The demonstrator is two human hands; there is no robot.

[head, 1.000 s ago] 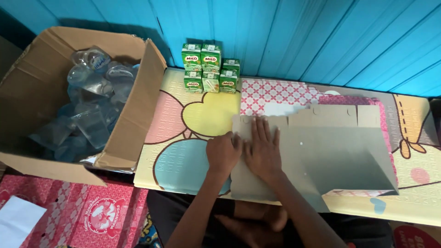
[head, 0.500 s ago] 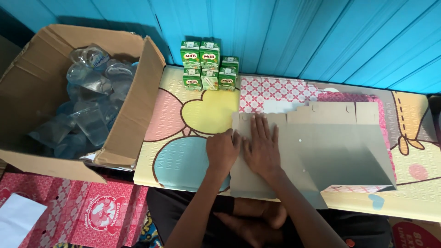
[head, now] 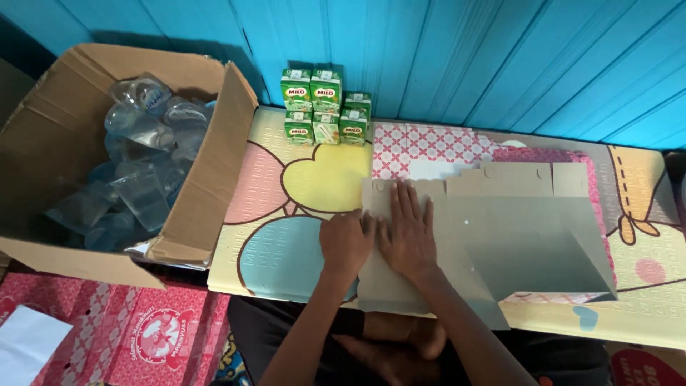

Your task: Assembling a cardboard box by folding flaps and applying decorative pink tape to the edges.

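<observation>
A flat grey cardboard box blank (head: 500,243) lies unfolded on a colourful cartoon play mat (head: 300,186). My right hand (head: 409,232) presses flat on its left panel, fingers spread and pointing away from me. My left hand (head: 346,241) rests beside it with fingers curled at the blank's left edge, partly on the mat. One triangular flap of the blank is folded over at the lower right. Neither hand holds anything.
Several small green drink cartons (head: 323,107) stand stacked against the blue plank wall (head: 464,57). A large open brown cardboard box (head: 214,164) at left holds several clear plastic cups (head: 136,171). Red patterned packaging (head: 107,336) lies at lower left. My crossed legs are below the mat.
Both hands stay pressed on the blank's left panel. The view has shifted only slightly.
</observation>
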